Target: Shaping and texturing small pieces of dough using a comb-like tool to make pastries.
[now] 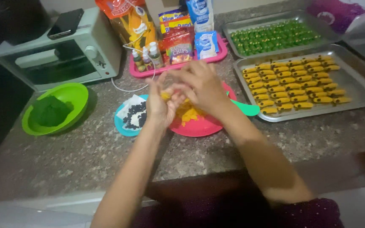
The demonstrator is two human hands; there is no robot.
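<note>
Both my hands meet above a red plate that holds a heap of yellow dough. My left hand cups a small piece of yellow dough in its palm. My right hand lies over it, fingers pressing on the same piece. A green spatula rests on the plate's right edge. A small blue plate with dark chips sits just left of my left hand.
A metal tray with rows of yellow shaped pieces lies at the right, and a tray of green pieces behind it. A green bowl of green dough sits left. A toaster oven and a pink tray of packets and bottles stand at the back.
</note>
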